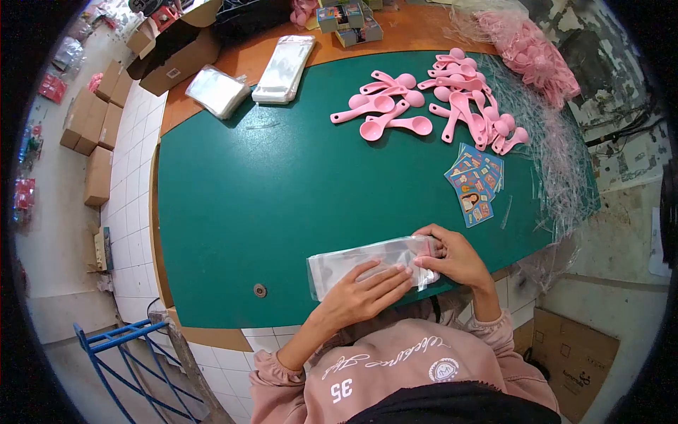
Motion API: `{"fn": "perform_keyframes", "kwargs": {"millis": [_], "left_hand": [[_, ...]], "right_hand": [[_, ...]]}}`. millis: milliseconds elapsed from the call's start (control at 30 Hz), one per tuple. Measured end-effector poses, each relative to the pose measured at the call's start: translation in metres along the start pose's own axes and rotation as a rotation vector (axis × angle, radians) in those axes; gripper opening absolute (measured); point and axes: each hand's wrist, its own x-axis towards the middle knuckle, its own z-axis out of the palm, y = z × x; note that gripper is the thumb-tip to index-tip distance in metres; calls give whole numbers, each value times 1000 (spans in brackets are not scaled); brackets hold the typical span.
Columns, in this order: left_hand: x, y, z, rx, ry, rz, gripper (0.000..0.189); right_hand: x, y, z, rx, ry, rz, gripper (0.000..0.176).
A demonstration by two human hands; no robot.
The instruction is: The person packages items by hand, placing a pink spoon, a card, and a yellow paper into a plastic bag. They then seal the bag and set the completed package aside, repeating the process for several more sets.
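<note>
A stack of transparent plastic bags [332, 267] lies at the table's near edge, in front of my body. My left hand [367, 291] rests on top of it with the fingers stretched out flat. At the right end of the stack, my right hand [460, 260] grips the bags between thumb and fingers. Something pink shows by the right fingertips, too small to make out. Beyond the right hand, a fanned pile of blue printed cards [474, 185] lies on the table. Pink measuring spoons [381, 127] are heaped farther back.
The green tabletop [233, 212] carries two more bag stacks [284, 69] at the back left and a small round metal piece [260, 290]. Loose plastic strips [544, 155] and a bag of pink spoons [530, 53] line the right side. A blue metal frame [134, 339] stands left.
</note>
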Motion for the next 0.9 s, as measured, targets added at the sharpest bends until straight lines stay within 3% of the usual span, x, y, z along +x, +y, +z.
{"fn": "perform_keyframes", "kwargs": {"millis": [433,533,633,700,833,900], "left_hand": [[-16,4,5,80,46,-72,31],[-6,5,0,3,112,-168,42],[5,4,0,-28,46,-325,63],[8,7,4,-17,57,-346,64],[14,11,10,6,31,-401,69],[19,14,4,-18,23,-418,71]], "right_hand": [[-3,-8,1,7,-12,51,39],[-6,-9,5,-40,30,-39,38],[-13,-22,9,-187,7,-35,40],[-19,-31,13,-416,105,-221,38],[-23,-32,7,-552,245,-277,34],[-24,-36,6,-575,254,-189,26]]}}
